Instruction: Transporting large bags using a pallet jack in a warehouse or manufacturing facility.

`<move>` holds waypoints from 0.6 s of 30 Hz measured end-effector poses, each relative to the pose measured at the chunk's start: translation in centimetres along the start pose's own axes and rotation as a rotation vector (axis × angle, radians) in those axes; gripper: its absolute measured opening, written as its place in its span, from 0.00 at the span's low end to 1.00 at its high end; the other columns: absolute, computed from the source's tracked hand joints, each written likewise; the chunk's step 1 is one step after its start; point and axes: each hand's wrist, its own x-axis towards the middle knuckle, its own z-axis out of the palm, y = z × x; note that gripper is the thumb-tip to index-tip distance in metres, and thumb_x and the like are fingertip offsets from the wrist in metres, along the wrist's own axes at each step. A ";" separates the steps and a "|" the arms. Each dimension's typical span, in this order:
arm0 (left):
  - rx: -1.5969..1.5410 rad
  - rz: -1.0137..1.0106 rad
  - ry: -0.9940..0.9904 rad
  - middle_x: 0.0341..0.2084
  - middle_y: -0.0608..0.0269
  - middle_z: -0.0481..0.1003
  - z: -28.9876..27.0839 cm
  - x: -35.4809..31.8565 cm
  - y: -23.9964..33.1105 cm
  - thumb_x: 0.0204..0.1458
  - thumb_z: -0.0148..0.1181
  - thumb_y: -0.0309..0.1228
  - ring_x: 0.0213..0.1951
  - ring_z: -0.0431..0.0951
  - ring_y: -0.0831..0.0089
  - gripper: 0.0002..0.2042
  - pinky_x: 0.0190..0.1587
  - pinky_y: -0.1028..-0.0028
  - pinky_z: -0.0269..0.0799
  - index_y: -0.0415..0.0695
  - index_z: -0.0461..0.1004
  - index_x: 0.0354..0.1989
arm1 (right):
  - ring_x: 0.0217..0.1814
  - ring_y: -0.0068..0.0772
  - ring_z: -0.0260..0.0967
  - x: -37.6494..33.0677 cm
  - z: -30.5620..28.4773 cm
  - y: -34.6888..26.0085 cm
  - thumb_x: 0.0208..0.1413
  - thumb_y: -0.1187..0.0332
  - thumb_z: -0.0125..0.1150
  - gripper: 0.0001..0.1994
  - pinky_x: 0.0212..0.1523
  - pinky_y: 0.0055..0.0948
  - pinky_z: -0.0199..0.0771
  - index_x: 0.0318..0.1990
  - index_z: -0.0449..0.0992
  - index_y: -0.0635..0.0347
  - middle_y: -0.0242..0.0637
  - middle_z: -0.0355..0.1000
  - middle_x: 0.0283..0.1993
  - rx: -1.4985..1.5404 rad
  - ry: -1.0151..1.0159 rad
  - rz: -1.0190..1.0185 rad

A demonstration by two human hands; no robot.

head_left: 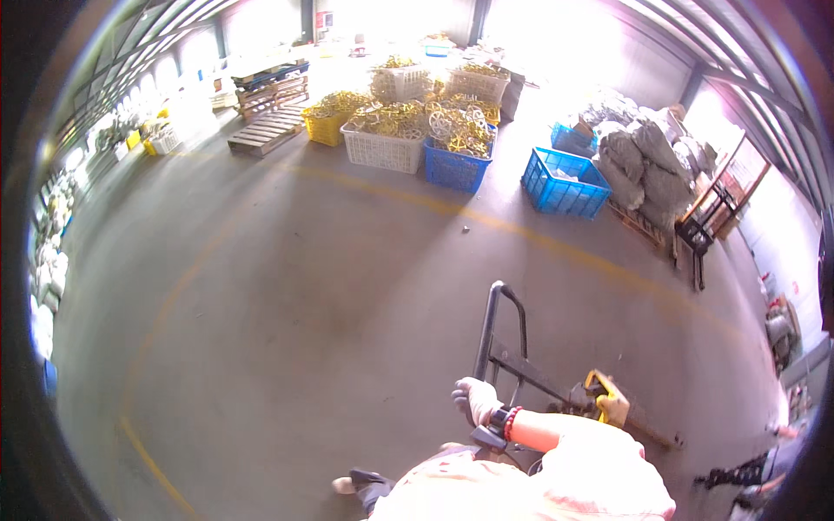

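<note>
My right hand [476, 401], in a pale glove, is closed on the lower end of a black loop-shaped handle [486, 334]. A dark watch and a red bead bracelet [511, 423] are on that wrist. The handle joins what looks like a hand pallet truck, whose yellow base [610, 401] shows just beyond my forearm. My sleeve hides part of the truck. Nowhere in the picture does my left hand appear. A shoe and dark trouser leg [369, 486] of mine show at the lower edge.
Ahead stand a white crate [382, 152] and a blue crate [456, 169] heaped with gold-coloured parts. To their right is a light-blue crate [565, 187], beside grey sacks [647, 165] on a pallet. Wooden pallets [265, 130] lie far left. Yellow lines [539, 239] mark the floor.
</note>
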 end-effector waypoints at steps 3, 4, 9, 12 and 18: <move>-0.112 -0.014 0.013 0.38 0.58 0.79 -9.6 1.9 -1.5 0.63 0.52 0.42 0.39 0.77 0.66 0.17 0.44 0.66 0.74 0.42 0.78 0.47 | 0.20 0.23 0.64 0.6 5.5 3.5 0.56 0.69 0.60 0.04 0.22 0.25 0.62 0.31 0.73 0.55 0.28 0.68 0.22 0.193 -0.172 -0.013; -0.169 -0.025 0.041 0.38 0.58 0.79 -12.5 2.4 -2.3 0.63 0.52 0.42 0.39 0.77 0.66 0.16 0.44 0.66 0.74 0.42 0.78 0.47 | 0.19 0.23 0.64 -1.0 9.0 4.2 0.55 0.69 0.60 0.04 0.21 0.24 0.62 0.30 0.72 0.55 0.28 0.68 0.22 0.070 -0.068 -0.051; -0.415 -0.094 0.103 0.36 0.60 0.79 -25.9 4.7 -5.6 0.63 0.54 0.40 0.37 0.76 0.69 0.15 0.42 0.67 0.74 0.42 0.77 0.47 | 0.20 0.24 0.66 -4.5 24.7 9.7 0.55 0.69 0.61 0.04 0.22 0.24 0.65 0.30 0.74 0.57 0.32 0.71 0.23 -0.078 0.047 -0.089; -0.426 -0.122 0.139 0.34 0.66 0.78 -34.7 6.0 -6.6 0.63 0.56 0.40 0.34 0.75 0.77 0.15 0.38 0.74 0.73 0.41 0.77 0.48 | 0.21 0.26 0.68 -4.8 33.2 12.6 0.55 0.67 0.61 0.05 0.23 0.25 0.67 0.32 0.75 0.58 0.35 0.74 0.25 -0.119 0.039 -0.095; -0.458 -0.114 0.225 0.34 0.67 0.78 -49.5 8.4 -5.5 0.61 0.58 0.41 0.34 0.74 0.78 0.15 0.37 0.74 0.73 0.42 0.77 0.47 | 0.28 0.35 0.73 -4.9 52.3 15.6 0.54 0.69 0.61 0.10 0.31 0.34 0.73 0.38 0.75 0.68 0.45 0.76 0.32 -0.128 0.080 -0.088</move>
